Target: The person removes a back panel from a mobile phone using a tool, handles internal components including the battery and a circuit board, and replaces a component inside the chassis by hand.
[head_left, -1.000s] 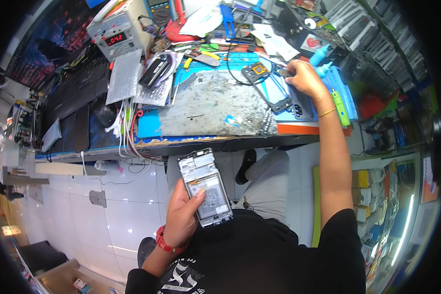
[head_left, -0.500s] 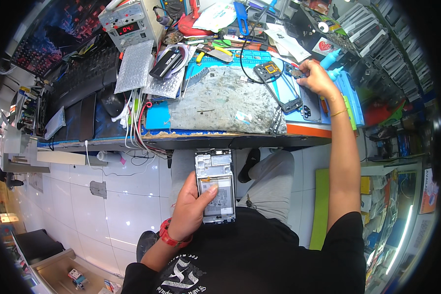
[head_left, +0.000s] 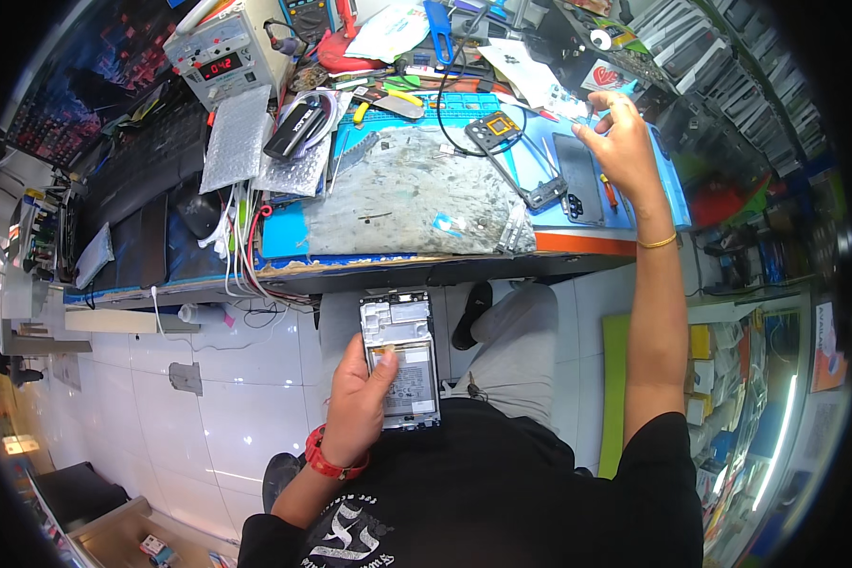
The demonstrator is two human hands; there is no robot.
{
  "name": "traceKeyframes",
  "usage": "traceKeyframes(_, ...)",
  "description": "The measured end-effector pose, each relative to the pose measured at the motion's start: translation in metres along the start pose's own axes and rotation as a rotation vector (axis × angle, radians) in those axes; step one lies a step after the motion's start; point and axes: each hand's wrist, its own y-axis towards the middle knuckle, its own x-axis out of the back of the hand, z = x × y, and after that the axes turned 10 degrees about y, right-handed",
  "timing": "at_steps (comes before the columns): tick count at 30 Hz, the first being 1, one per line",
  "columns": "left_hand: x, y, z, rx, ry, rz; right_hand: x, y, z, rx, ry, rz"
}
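My left hand (head_left: 358,393) is closed round the edge of an opened phone (head_left: 409,374) above my lap, the thumb across its face. The phone's back cover is off, so its battery and bare metal frame show. Over the right end of the bench, my right hand (head_left: 623,147) is raised with its fingers curled. A small pale, bluish piece (head_left: 568,104) shows by the fingertips, too unclear to name. Below that hand lie a dark flat phone panel (head_left: 577,175) and an orange-handled tool (head_left: 609,191). Left of them sits a separate phone frame (head_left: 540,192) with a yellow-outlined part.
A worn grey work mat (head_left: 398,194) covers the bench middle. A power supply (head_left: 222,62), bubble-wrap pouches (head_left: 237,142) and a black box-like device (head_left: 295,128) stand at the left. Cables (head_left: 241,237) hang over the front edge. Pliers (head_left: 388,101) and other tools crowd the back.
My right hand has lifted and turned off the bench surface, uncovering the dark panel below it. The left hand still grips the phone. The whole view has shifted slightly.
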Motion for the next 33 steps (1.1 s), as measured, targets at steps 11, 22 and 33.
traceKeyframes(11, -0.001, -0.002, 0.001, -0.019, 0.0, 0.013, 0.021, -0.006, -0.001, 0.125, 0.04, -0.105)
traceKeyframes(22, -0.003, -0.001, -0.001, -0.017, 0.003, 0.021, 0.034, -0.009, -0.005, 0.163, -0.009, -0.223)
traceKeyframes(33, -0.001, -0.001, 0.003, -0.005, -0.002, 0.028, -0.002, -0.015, -0.029, -0.112, -0.184, 0.261)
